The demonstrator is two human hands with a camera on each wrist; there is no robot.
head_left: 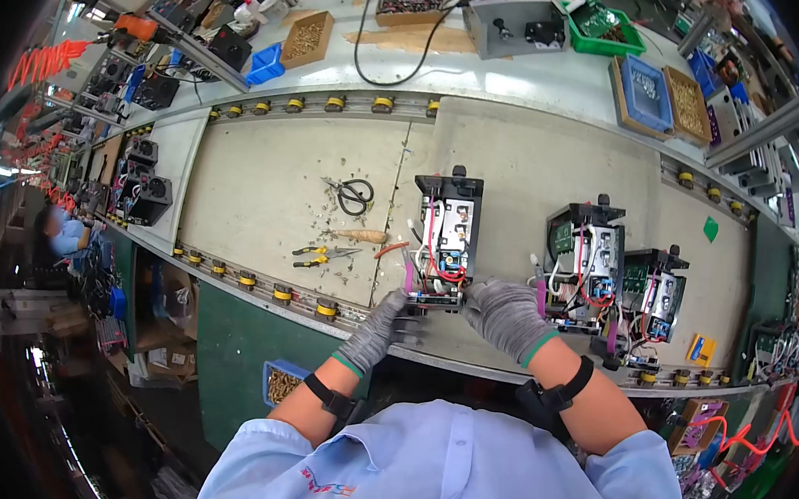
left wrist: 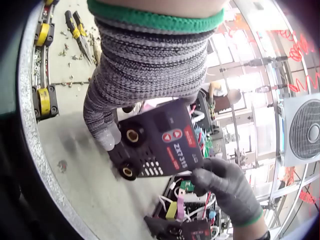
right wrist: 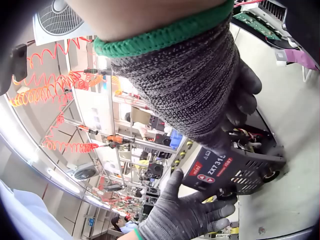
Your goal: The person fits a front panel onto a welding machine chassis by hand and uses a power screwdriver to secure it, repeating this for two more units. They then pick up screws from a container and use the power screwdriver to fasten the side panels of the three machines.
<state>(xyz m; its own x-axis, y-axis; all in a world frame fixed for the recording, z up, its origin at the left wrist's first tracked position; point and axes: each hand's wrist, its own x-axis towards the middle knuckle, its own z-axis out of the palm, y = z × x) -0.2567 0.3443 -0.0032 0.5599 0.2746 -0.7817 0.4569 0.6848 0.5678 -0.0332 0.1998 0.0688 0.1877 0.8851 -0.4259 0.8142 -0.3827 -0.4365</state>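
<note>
an open machine (head_left: 456,226) is standing just ahead, between the left hand (head_left: 378,332) and the right hand (head_left: 507,316)
the right hand is pinching a corner of the front panel (left wrist: 159,142); the left hand is touching its other side with extended fingers; pliers (head_left: 322,257) and scissors (head_left: 344,193) are lying beyond the left hand.

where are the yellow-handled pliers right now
In the head view, the yellow-handled pliers lie on the bench left of the open unit being handled, just below the tan-handled tool.
</note>
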